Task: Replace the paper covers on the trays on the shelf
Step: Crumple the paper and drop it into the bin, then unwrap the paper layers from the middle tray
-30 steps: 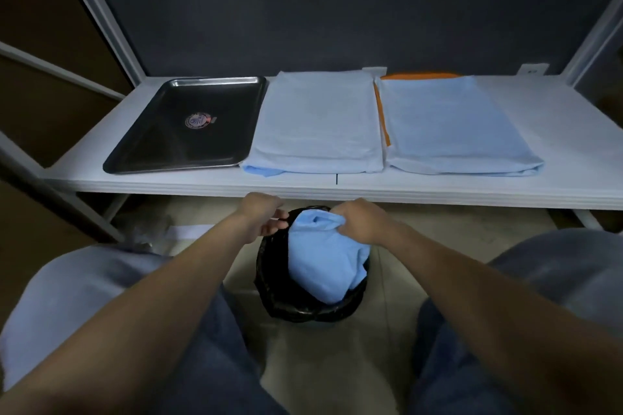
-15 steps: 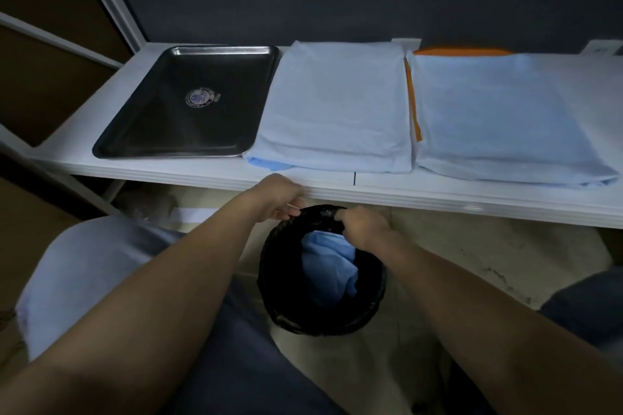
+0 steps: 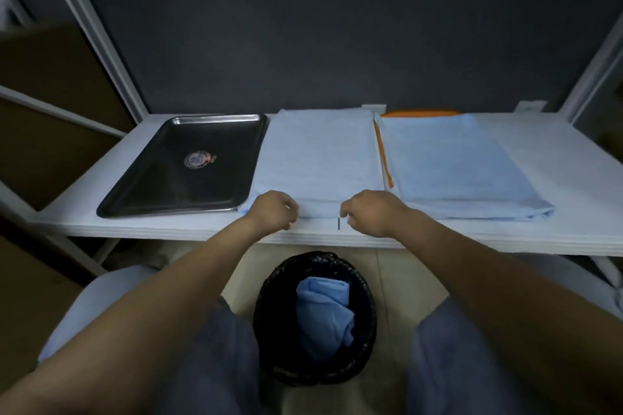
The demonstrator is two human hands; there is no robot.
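Our left grip [image 3: 273,212] and right grip [image 3: 372,212] curled at the front edge of the middle cover [image 3: 320,155]; whether they pinched it, we couldn't tell.

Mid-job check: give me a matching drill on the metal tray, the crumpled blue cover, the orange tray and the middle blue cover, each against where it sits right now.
Things:
1. metal tray
2. crumpled blue cover
3. orange tray
4. middle blue cover

Places:
A. in the black bin
B. mostly hidden under the right blue cover
C. bare, at the left end of the shelf
D. near edge right by the left hand and right hand

Pairs: 1-C, 2-A, 3-B, 4-D
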